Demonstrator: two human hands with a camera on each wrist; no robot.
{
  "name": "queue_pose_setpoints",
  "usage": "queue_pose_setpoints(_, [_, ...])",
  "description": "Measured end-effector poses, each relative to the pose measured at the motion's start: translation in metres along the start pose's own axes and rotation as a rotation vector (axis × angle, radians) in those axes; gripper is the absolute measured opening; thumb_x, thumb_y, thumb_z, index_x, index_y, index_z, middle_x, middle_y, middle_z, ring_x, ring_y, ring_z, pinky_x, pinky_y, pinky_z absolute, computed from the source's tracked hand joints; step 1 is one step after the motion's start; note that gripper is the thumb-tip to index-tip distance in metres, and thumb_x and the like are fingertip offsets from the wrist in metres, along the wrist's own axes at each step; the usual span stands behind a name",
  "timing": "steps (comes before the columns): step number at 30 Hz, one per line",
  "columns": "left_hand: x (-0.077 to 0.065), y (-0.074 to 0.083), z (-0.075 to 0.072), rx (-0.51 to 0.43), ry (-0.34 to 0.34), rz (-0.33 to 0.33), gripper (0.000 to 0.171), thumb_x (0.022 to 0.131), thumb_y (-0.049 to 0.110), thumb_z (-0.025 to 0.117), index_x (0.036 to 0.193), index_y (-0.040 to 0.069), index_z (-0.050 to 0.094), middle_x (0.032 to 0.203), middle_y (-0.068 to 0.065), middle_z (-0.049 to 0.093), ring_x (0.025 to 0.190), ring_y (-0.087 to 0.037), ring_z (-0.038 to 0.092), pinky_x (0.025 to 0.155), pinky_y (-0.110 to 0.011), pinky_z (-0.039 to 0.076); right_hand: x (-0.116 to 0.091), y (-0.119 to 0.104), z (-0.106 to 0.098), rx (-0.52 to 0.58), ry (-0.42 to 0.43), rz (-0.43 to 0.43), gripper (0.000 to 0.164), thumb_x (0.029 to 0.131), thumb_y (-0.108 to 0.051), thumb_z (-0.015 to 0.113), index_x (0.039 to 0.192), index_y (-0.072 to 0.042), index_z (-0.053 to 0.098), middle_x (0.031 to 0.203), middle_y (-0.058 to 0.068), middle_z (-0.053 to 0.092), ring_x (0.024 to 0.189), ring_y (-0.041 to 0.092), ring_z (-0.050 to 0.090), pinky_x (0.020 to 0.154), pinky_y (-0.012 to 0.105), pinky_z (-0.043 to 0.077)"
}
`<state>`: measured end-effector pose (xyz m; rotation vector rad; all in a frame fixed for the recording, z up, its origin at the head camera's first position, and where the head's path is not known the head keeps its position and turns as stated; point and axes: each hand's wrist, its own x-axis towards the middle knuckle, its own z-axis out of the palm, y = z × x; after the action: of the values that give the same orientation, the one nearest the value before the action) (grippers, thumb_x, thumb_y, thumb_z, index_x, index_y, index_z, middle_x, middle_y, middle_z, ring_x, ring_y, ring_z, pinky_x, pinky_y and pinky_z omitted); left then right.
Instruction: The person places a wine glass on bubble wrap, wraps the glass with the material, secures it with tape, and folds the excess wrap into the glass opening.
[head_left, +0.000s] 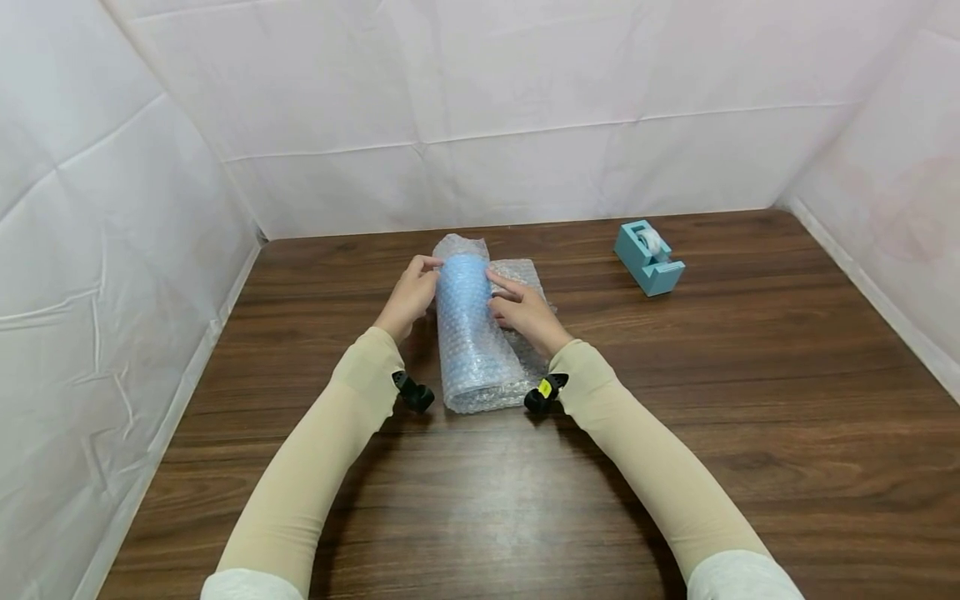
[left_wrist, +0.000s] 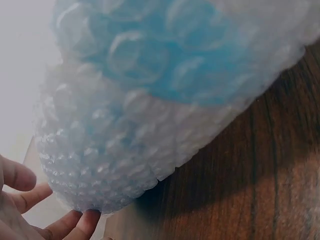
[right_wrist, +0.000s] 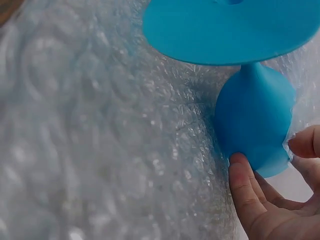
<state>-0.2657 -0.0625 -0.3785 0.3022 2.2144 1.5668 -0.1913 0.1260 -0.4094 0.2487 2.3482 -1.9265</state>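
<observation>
Though rolled in bubble wrap [head_left: 483, 375], clearly a blue goblet-ish thing [right_wrist: 253, 102], mid-frame in the head view on the bench [head_left: 480, 500], between left hand [head_left: 408, 296], fingers spread against the wrap, and right hand [head_left: 528, 317], honestly can't tell if pinching.

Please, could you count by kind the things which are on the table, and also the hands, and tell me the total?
Blue stemmed object: 1
Bubble wrap, seemingly one sheet: 1
Tape dispenser, counted together with its tape roll: 1
Hands, namely left hand and right hand: 2
Total: 5
</observation>
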Motion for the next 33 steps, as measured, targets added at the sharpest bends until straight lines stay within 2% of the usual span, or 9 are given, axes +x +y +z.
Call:
queue_pose_setpoints(3, [0.0002, -0.0004, -0.0005, 0.001, -0.006, 0.006, 0.04, 0.101, 0.019, 0.035, 0.14, 0.018, 0.042, 0.137, -0.013, 0.045, 0.068, -0.019, 0.04, 0.067, -0.033, 0.038, 0.0, 0.0, -0.0002, 0.006, 0.013, 0.006, 0.054, 0.097, -0.015, 0.05, 0.146, -0.035, 0.039, 0.145, 0.013, 0.045, 0.117, 0.026, 0.055, 0.1, 0.041, 0.047])
queue_pose_setpoints(5, [0.0, -0.0002, -0.0004, 0.003, -0.006, 0.013, 0.04, 0.101, 0.018, 0.037, 0.14, 0.019, 0.043, 0.139, -0.013, 0.045, 0.068, -0.02, 0.041, 0.067, -0.034, 0.038, 0.0, 0.0006, -0.0007, 0.005, 0.015, 0.008, 0.052, 0.099, -0.015, 0.046, 0.146, -0.035, 0.038, 0.149, 0.011, 0.04, 0.122, 0.027, 0.052, 0.102, 0.042, 0.046])
queue_pose_setpoints(9, [-0.0006, 0.0008, 0.0007, 0.009, -0.004, 0.031, 0.04, 0.101, 0.019, 0.04, 0.141, 0.018, 0.044, 0.142, -0.014, 0.043, 0.096, -0.027, 0.05, 0.084, -0.042, 0.044, -0.0004, 0.0015, -0.0014, 0.019, 0.01, 0.014, 0.048, 0.102, -0.018, 0.038, 0.147, -0.035, 0.037, 0.158, 0.003, 0.026, 0.137, 0.027, 0.04, 0.108, 0.043, 0.04])
queue_pose_setpoints(12, [-0.0013, 0.0014, 0.0015, 0.021, -0.004, 0.046, 0.04, 0.101, 0.018, 0.041, 0.141, 0.018, 0.045, 0.143, -0.015, 0.042, 0.119, -0.029, 0.047, 0.099, -0.047, 0.043, -0.0017, 0.0015, -0.0018, 0.041, 0.005, 0.012, 0.046, 0.104, -0.02, 0.034, 0.148, -0.032, 0.036, 0.16, 0.001, 0.022, 0.141, 0.027, 0.034, 0.11, 0.044, 0.037])
queue_pose_setpoints(14, [-0.0016, 0.0016, 0.0019, 0.03, -0.004, 0.056, 0.04, 0.101, 0.017, 0.041, 0.141, 0.017, 0.045, 0.143, -0.015, 0.042, 0.127, -0.03, 0.045, 0.103, -0.048, 0.041, -0.0029, 0.0013, -0.0021, 0.051, 0.002, 0.011, 0.045, 0.104, -0.022, 0.031, 0.149, -0.03, 0.034, 0.159, 0.003, 0.022, 0.142, 0.027, 0.032, 0.111, 0.045, 0.036])
queue_pose_setpoints(18, [-0.0012, 0.0011, 0.0028, 0.038, -0.002, 0.07, 0.04, 0.102, 0.016, 0.041, 0.141, 0.018, 0.046, 0.143, -0.014, 0.043, 0.132, -0.03, 0.042, 0.105, -0.048, 0.039, -0.0036, 0.001, -0.0032, 0.068, 0.0, 0.017, 0.045, 0.105, -0.025, 0.031, 0.15, -0.027, 0.034, 0.157, 0.007, 0.026, 0.14, 0.027, 0.034, 0.111, 0.045, 0.036])
queue_pose_setpoints(25, [0.0011, 0.0003, 0.0051, 0.059, 0.0, 0.111, 0.04, 0.101, 0.015, 0.048, 0.141, 0.015, 0.046, 0.142, -0.016, 0.044, 0.131, -0.03, 0.043, 0.104, -0.044, 0.042, -0.0032, 0.0026, -0.006, 0.057, 0.016, 0.008, 0.046, 0.104, -0.032, 0.041, 0.149, -0.024, 0.037, 0.154, 0.007, 0.033, 0.136, 0.028, 0.041, 0.108, 0.046, 0.039])
queue_pose_setpoints(28, [0.0014, 0.0006, 0.0064, 0.045, 0.013, 0.095, 0.044, 0.1, 0.018, 0.05, 0.142, 0.011, 0.041, 0.141, -0.016, 0.043, 0.13, -0.03, 0.043, 0.104, -0.044, 0.042, -0.0031, 0.0035, -0.007, 0.05, 0.023, -0.002, 0.048, 0.103, -0.033, 0.044, 0.148, -0.022, 0.037, 0.153, 0.007, 0.035, 0.135, 0.03, 0.042, 0.107, 0.047, 0.04])
queue_pose_setpoints(33, [0.001, 0.0001, 0.0079, 0.02, 0.019, 0.012, 0.057, 0.098, 0.031, 0.054, 0.144, 0.006, 0.031, 0.142, -0.017, 0.038, 0.13, -0.031, 0.042, 0.106, -0.045, 0.04, -0.0025, 0.005, -0.0084, 0.033, 0.043, 0.019, 0.049, 0.102, -0.035, 0.046, 0.148, -0.021, 0.039, 0.153, 0.006, 0.034, 0.135, 0.033, 0.042, 0.108, 0.047, 0.038])
